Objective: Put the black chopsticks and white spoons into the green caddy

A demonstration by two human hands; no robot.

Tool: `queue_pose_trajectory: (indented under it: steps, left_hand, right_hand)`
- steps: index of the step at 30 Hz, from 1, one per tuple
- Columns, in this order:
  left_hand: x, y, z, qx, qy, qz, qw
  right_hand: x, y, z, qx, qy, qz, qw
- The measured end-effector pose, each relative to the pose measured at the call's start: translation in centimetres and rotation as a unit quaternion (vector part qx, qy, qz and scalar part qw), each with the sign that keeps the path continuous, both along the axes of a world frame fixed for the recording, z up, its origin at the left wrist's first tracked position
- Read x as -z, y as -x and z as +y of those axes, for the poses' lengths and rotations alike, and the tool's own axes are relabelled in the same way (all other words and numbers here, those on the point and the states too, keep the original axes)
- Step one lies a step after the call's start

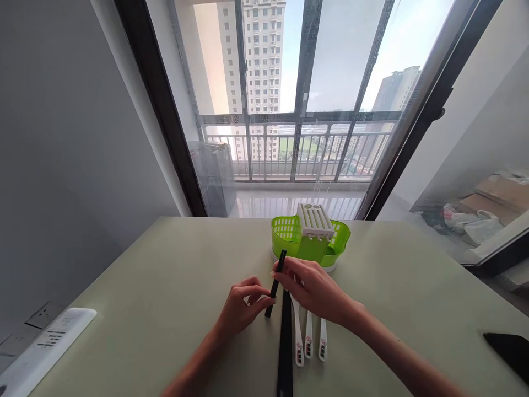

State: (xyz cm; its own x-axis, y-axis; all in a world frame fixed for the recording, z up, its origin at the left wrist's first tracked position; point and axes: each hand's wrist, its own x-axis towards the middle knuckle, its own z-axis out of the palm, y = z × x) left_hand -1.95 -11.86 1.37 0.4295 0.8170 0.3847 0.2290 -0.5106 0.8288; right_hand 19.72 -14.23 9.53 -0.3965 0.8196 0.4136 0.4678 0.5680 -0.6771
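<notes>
A slim black stick (275, 285) is held at a slant between my hands, above the pale table; its exact kind does not show, and its top end looks split in two. My left hand (244, 304) pinches its lower part between thumb and fingers. Near the upper end, my right hand (309, 282) grips it with the thumb and fingertips. Beneath them lies a long black strip (285, 347), pointing toward me. Three white handles with printed labels, the left handle (298, 339), middle handle (308, 336) and right handle (323, 342), lie beside it, their far ends hidden by my right hand and forearm.
Just beyond my hands stands a bright green basket (285, 231) with a white slotted rack (316, 220) across its middle. A long white labelled object (53, 344) lies at the table's left edge, and a black object (508, 353) at the right. Glass doors stand behind the table.
</notes>
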Motion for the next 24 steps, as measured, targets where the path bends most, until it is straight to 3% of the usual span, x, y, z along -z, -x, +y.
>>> queue_pose_trajectory:
  steps: [7, 12, 15, 18, 21, 24]
  left_hand:
    - [0.8, 0.5, -0.2, 0.003, 0.008, 0.017, 1.0]
    - [0.7, 0.3, -0.2, 0.014, 0.032, 0.03, 0.999]
    - [0.9, 0.3, -0.2, 0.016, 0.055, 0.05, 0.997]
    - [1.1, 0.2, -0.2, 0.031, 0.086, 0.082, 0.992]
    - [1.1, 0.1, -0.1, 0.044, 0.112, 0.096, 0.988]
    - [0.8, 0.0, -0.1, 0.04, 0.139, 0.087, 0.986]
  right_hand:
    - [-0.2, 0.4, -0.3, 0.006, -0.01, -0.009, 1.0]
    - [-1.1, 0.0, -0.2, 0.085, -0.02, 0.03, 0.996]
    - [-1.9, -0.4, -0.1, 0.098, -0.022, 0.037, 0.994]
    - [-3.7, -1.4, 0.3, 0.106, -0.023, 0.046, 0.993]
    - [-7.1, -3.5, 1.5, 0.124, -0.031, 0.125, 0.984]
    - [-10.7, -6.0, 4.0, 0.171, -0.106, 0.183, 0.962]
